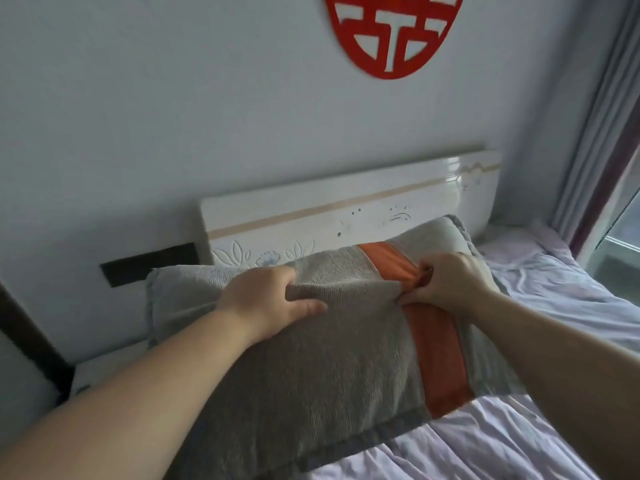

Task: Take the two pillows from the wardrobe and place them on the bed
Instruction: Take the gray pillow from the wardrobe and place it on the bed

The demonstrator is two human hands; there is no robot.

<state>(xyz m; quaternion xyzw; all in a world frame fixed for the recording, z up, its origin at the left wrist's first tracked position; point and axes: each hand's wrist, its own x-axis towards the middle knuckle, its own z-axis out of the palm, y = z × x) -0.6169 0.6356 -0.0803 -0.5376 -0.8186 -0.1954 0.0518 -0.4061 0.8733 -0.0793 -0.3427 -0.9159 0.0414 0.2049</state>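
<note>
Rumpled lilac bedsheet [485,441] fills the lower right. On it, mid-frame, lies a soft grey ribbed pillow with an orange band [311,358]; the left hand [270,301] and right hand [446,284] each pinch its cover, grip closed. Light, floppy, probably best held by bunched fabric. Beyond, a glossy white headboard [346,206].

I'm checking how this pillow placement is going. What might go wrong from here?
Both hands pinch only folds of the cover: the left hand on the grey part, the right hand at the orange stripe. The fabric may slip or bunch, leaving the grey pillow crooked.

The pillow sits toward the bed's left side, close to the headboard; pushed further left, it might slide off the lilac sheet.

Only one pillow shows, so the second may still be missing.
</note>
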